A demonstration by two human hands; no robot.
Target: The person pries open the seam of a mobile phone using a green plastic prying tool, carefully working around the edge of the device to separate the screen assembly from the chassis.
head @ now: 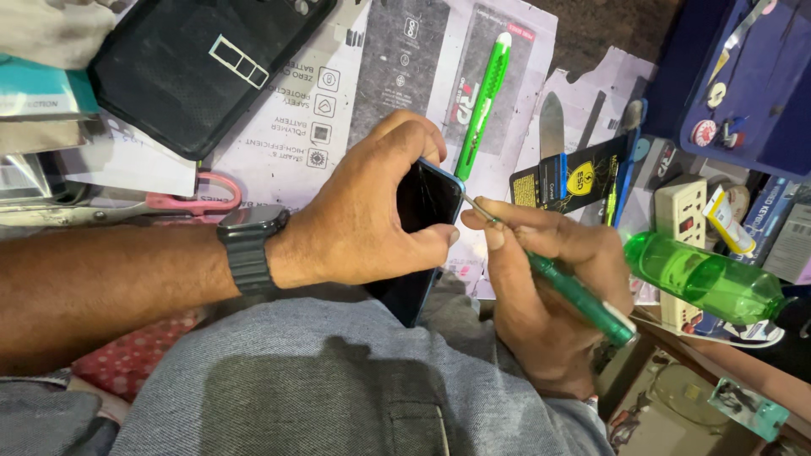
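Cluttered bench [296,127] (paper-lined): phone [422,203], screwdriver [574,291], bottle [701,274].

In our left hand [363,215] we hold a phone [422,228] with a glossy black screen and a blue edge. In our right hand [549,287] the screwdriver [574,291] has a translucent green handle and a silver tip. On the wrist behind the left grip sits a dark grey watch [249,241]. Beyond the grip lie a bright green pen [483,105], pink-handled scissors [198,198] and a black case [203,63]; right of the screwdriver, a clear green bottle [705,279]. Under both grips, grey denim [338,380].
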